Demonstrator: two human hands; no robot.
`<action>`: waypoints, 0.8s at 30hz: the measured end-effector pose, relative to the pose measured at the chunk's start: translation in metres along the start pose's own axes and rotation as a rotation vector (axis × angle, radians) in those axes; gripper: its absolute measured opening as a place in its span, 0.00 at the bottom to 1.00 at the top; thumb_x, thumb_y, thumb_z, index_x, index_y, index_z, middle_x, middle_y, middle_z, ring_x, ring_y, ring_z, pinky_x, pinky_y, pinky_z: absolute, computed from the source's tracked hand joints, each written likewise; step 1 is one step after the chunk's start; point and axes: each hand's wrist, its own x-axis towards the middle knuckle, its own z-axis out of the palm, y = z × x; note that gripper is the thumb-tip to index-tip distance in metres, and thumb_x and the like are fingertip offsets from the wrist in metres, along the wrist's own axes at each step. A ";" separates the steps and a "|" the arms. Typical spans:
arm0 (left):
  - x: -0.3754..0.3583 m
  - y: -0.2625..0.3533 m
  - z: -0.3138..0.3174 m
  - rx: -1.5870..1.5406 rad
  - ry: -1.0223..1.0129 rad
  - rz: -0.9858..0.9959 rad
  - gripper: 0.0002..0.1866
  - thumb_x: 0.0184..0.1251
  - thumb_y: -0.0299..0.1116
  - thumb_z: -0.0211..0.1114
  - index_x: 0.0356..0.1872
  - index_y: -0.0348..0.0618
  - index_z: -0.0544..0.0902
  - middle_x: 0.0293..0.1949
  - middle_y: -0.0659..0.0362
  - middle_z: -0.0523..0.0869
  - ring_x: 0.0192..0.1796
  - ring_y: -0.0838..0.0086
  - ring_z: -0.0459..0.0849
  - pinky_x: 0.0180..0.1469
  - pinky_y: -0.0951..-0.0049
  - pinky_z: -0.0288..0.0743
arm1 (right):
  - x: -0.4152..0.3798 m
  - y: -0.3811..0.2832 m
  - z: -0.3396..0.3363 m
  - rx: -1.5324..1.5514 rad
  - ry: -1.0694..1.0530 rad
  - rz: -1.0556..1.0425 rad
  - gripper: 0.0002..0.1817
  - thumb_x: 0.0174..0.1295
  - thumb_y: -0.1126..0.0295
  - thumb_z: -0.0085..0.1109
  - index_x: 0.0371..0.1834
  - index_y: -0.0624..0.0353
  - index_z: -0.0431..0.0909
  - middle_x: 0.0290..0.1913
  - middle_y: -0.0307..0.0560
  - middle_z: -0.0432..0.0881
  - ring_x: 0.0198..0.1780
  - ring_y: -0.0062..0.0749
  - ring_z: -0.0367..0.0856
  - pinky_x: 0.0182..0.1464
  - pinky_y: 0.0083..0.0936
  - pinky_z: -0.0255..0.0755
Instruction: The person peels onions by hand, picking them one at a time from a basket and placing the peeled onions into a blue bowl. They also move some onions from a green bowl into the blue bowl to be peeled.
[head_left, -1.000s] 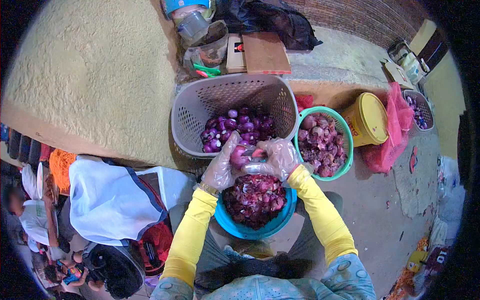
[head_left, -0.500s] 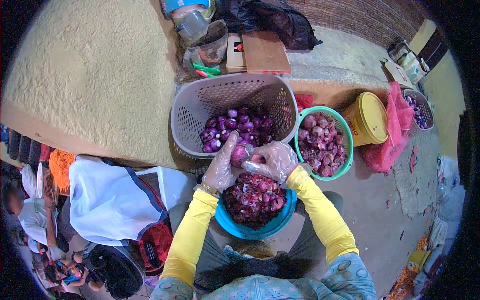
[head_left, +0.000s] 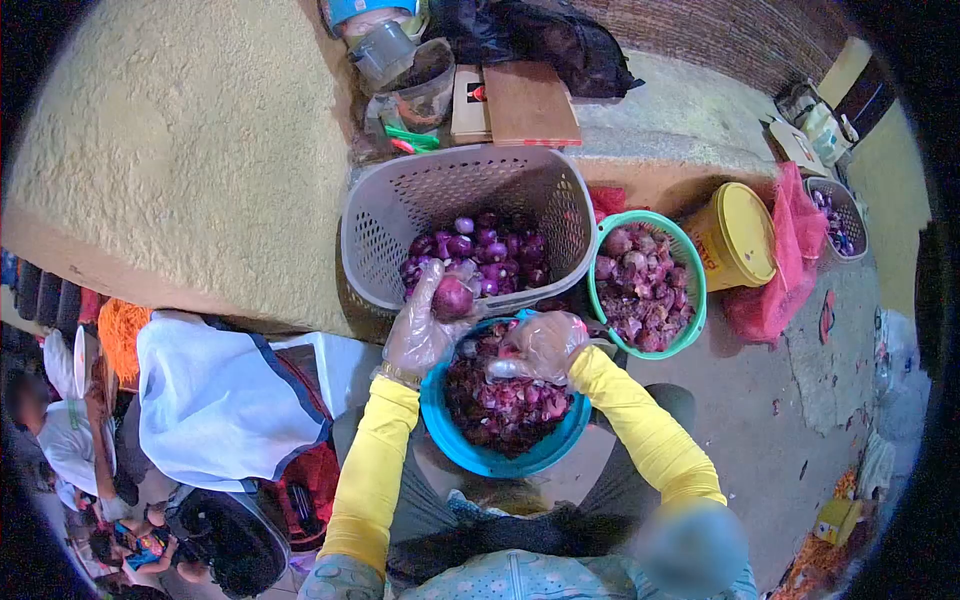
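My left hand (head_left: 415, 338), in a clear plastic glove, grips a red onion (head_left: 453, 298) by the front rim of the grey basket (head_left: 375, 225). Inside that basket lie several peeled purple onions (head_left: 490, 250). My right hand (head_left: 548, 345), also gloved, is curled over the blue basin (head_left: 437, 432), apart from the onion. Whatever it holds, if anything, is hidden by its fingers. Onion skins (head_left: 510, 405) fill the basin between my knees. To the right, a green basket (head_left: 697, 325) carries unpeeled onions (head_left: 645, 280).
A yellow bucket (head_left: 748, 235) and a pink mesh sack (head_left: 790, 265) stand beyond the green basket. Another small basket (head_left: 853, 250) is farther right. At left, a white cloth (head_left: 225, 400) covers something. Behind the grey basket, a wooden board (head_left: 532, 103) rests on the ledge.
My hands have moved apart. The left has shifted slightly left with the onion, while the right has dropped lower, over the skins in the blue basin.
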 end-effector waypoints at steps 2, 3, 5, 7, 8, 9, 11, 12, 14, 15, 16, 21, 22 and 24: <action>-0.001 0.001 -0.001 -0.017 -0.006 0.006 0.17 0.76 0.47 0.67 0.56 0.51 0.77 0.61 0.51 0.83 0.58 0.58 0.83 0.54 0.50 0.85 | 0.003 0.009 0.021 -0.064 0.011 0.044 0.38 0.67 0.30 0.51 0.25 0.57 0.87 0.28 0.59 0.85 0.34 0.59 0.86 0.40 0.52 0.79; -0.001 0.002 -0.001 -0.031 -0.024 -0.006 0.17 0.76 0.47 0.68 0.55 0.51 0.77 0.61 0.50 0.83 0.58 0.58 0.83 0.55 0.50 0.85 | 0.004 0.008 0.020 -0.065 0.011 0.044 0.38 0.67 0.30 0.51 0.25 0.57 0.87 0.28 0.59 0.85 0.34 0.59 0.86 0.40 0.52 0.79; -0.002 0.004 -0.001 -0.046 -0.041 -0.017 0.17 0.75 0.46 0.68 0.54 0.51 0.77 0.62 0.50 0.83 0.59 0.58 0.83 0.56 0.50 0.85 | 0.004 0.006 0.018 -0.009 0.036 0.046 0.39 0.68 0.30 0.50 0.24 0.58 0.86 0.28 0.59 0.85 0.34 0.59 0.86 0.40 0.52 0.79; -0.002 0.003 0.001 -0.058 -0.023 0.000 0.19 0.75 0.46 0.68 0.57 0.49 0.77 0.59 0.50 0.84 0.58 0.57 0.83 0.59 0.47 0.84 | 0.006 0.000 0.009 -0.077 -0.008 0.074 0.38 0.65 0.29 0.53 0.25 0.57 0.87 0.28 0.59 0.86 0.34 0.58 0.87 0.40 0.52 0.79; -0.002 0.003 0.001 -0.059 -0.022 0.000 0.19 0.75 0.46 0.68 0.57 0.49 0.77 0.59 0.50 0.84 0.58 0.57 0.83 0.59 0.47 0.84 | 0.006 -0.003 0.003 -0.145 -0.051 0.102 0.37 0.63 0.29 0.56 0.26 0.56 0.88 0.28 0.59 0.86 0.34 0.57 0.87 0.40 0.52 0.79; -0.002 0.003 0.002 -0.072 -0.038 0.004 0.20 0.76 0.46 0.67 0.59 0.47 0.76 0.59 0.50 0.84 0.59 0.56 0.83 0.60 0.45 0.84 | 0.006 -0.005 -0.002 -0.144 -0.053 0.102 0.37 0.63 0.29 0.56 0.26 0.56 0.88 0.28 0.59 0.86 0.34 0.57 0.87 0.40 0.52 0.79; -0.002 0.004 0.005 -0.084 -0.057 0.007 0.21 0.77 0.47 0.65 0.60 0.44 0.76 0.58 0.50 0.84 0.59 0.55 0.83 0.61 0.43 0.83 | 0.004 -0.009 -0.012 -0.109 -0.102 0.120 0.37 0.53 0.26 0.64 0.27 0.56 0.88 0.28 0.57 0.87 0.34 0.56 0.88 0.41 0.51 0.79; -0.003 0.004 0.008 -0.041 -0.066 0.019 0.24 0.78 0.48 0.64 0.61 0.40 0.76 0.57 0.49 0.83 0.58 0.55 0.84 0.61 0.45 0.83 | 0.003 -0.011 -0.016 -0.110 -0.102 0.122 0.37 0.53 0.26 0.64 0.27 0.56 0.88 0.28 0.57 0.87 0.34 0.56 0.88 0.41 0.51 0.79; -0.002 0.003 0.008 0.001 -0.075 0.031 0.26 0.79 0.50 0.62 0.62 0.36 0.75 0.57 0.48 0.82 0.57 0.56 0.84 0.62 0.47 0.82 | 0.003 -0.016 -0.021 -0.108 -0.117 0.170 0.39 0.43 0.25 0.70 0.28 0.56 0.88 0.28 0.56 0.87 0.34 0.56 0.88 0.41 0.50 0.80; -0.001 0.003 0.005 -0.023 -0.091 0.005 0.27 0.79 0.51 0.62 0.62 0.36 0.75 0.57 0.47 0.82 0.57 0.55 0.84 0.62 0.47 0.82 | 0.003 -0.016 -0.020 -0.107 -0.118 0.170 0.39 0.43 0.25 0.70 0.28 0.56 0.88 0.28 0.56 0.87 0.34 0.56 0.88 0.41 0.50 0.80; 0.001 0.003 0.003 -0.047 -0.106 -0.021 0.27 0.79 0.52 0.62 0.62 0.36 0.76 0.56 0.47 0.82 0.57 0.55 0.84 0.63 0.47 0.82 | 0.003 -0.015 -0.018 -0.118 -0.122 0.152 0.39 0.43 0.24 0.70 0.28 0.55 0.88 0.28 0.56 0.87 0.33 0.56 0.88 0.40 0.49 0.80; -0.001 0.002 0.001 -0.016 -0.034 -0.005 0.27 0.79 0.53 0.61 0.61 0.38 0.76 0.56 0.49 0.84 0.55 0.56 0.85 0.60 0.47 0.84 | 0.004 -0.012 -0.019 -0.145 -0.124 0.078 0.39 0.43 0.23 0.69 0.30 0.52 0.89 0.28 0.56 0.87 0.32 0.56 0.87 0.39 0.49 0.79; -0.001 0.002 0.001 0.009 -0.015 0.014 0.25 0.79 0.52 0.61 0.60 0.40 0.76 0.54 0.50 0.85 0.53 0.55 0.86 0.59 0.46 0.84 | 0.003 -0.010 -0.020 -0.064 -0.047 0.026 0.39 0.44 0.22 0.68 0.30 0.52 0.89 0.28 0.55 0.87 0.31 0.55 0.87 0.38 0.49 0.79; 0.000 0.003 -0.004 0.061 -0.021 -0.001 0.24 0.79 0.52 0.61 0.60 0.41 0.76 0.53 0.51 0.86 0.51 0.57 0.87 0.57 0.48 0.85 | 0.003 -0.008 -0.023 0.016 0.029 -0.028 0.39 0.45 0.22 0.67 0.29 0.52 0.89 0.28 0.54 0.87 0.31 0.54 0.87 0.38 0.48 0.79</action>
